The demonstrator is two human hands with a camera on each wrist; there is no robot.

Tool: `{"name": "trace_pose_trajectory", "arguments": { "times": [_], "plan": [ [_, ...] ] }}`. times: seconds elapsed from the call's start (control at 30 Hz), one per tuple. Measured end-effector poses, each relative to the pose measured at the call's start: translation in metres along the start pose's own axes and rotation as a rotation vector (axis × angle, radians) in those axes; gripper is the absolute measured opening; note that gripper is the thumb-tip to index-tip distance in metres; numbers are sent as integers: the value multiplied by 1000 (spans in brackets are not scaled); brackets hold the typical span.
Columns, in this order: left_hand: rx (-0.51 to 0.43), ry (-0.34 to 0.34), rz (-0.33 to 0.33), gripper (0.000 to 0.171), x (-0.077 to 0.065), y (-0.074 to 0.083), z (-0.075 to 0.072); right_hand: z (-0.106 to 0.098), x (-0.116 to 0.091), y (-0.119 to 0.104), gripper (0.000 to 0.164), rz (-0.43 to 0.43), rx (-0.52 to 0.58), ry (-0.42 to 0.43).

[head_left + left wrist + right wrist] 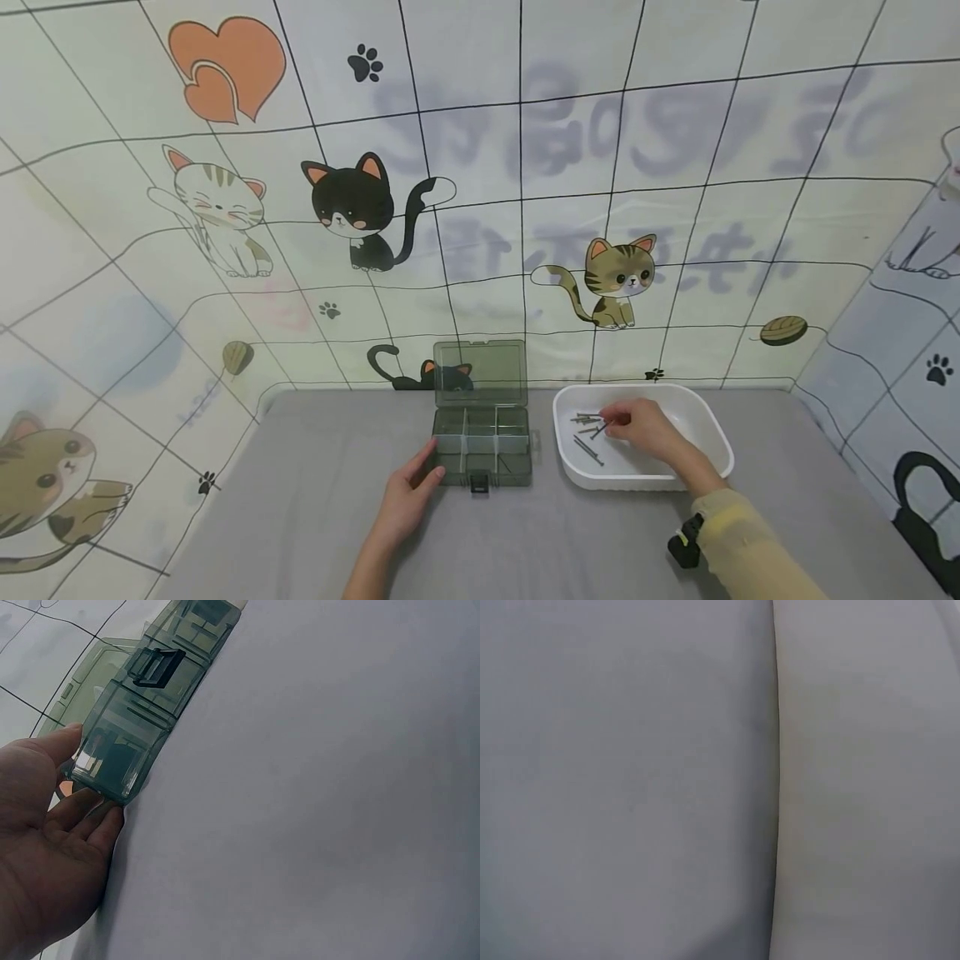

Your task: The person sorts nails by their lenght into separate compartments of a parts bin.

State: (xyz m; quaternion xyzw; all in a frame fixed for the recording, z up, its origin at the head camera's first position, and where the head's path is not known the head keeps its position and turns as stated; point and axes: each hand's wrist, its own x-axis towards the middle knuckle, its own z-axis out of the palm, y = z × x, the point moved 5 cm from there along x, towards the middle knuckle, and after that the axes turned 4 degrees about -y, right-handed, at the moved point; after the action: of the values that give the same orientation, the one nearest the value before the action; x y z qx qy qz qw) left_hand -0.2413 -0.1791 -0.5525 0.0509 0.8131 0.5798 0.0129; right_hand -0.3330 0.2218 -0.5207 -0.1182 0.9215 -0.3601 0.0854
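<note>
A clear green-grey compartment box (481,446) stands on the table, its lid (481,372) raised at the back. My left hand (405,500) holds the box's left end. In the left wrist view, the thumb of my left hand (60,832) lies at the rim and the fingers bend against the end wall, beside the dark latch (159,669). To the right, a white tray (716,429) contains several thin metal screws (588,450). My right hand (641,429) reaches into the tray and pinches one screw (597,432) between thumb and fingertips. That hand is out of the right wrist view.
Both containers stand on a grey cloth-covered table (330,450). A cat-print curtain (480,167) rises right behind them. A black strap-like object (926,508) is at the right edge. A pale wall, apparently the tray's side (855,787), fills half the right wrist view.
</note>
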Motion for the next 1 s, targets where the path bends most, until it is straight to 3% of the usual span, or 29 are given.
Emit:
{"name": "trace_pose_trajectory", "arguments": {
  "times": [0.7, 1.0],
  "plan": [
    [-55, 0, 6, 53, -2, 3, 0, 2, 3, 2, 12, 67, -112, -13],
    [-43, -5, 9, 51, 0, 2, 0, 4, 3, 1, 6, -3, -143, -36]
  ]
}}
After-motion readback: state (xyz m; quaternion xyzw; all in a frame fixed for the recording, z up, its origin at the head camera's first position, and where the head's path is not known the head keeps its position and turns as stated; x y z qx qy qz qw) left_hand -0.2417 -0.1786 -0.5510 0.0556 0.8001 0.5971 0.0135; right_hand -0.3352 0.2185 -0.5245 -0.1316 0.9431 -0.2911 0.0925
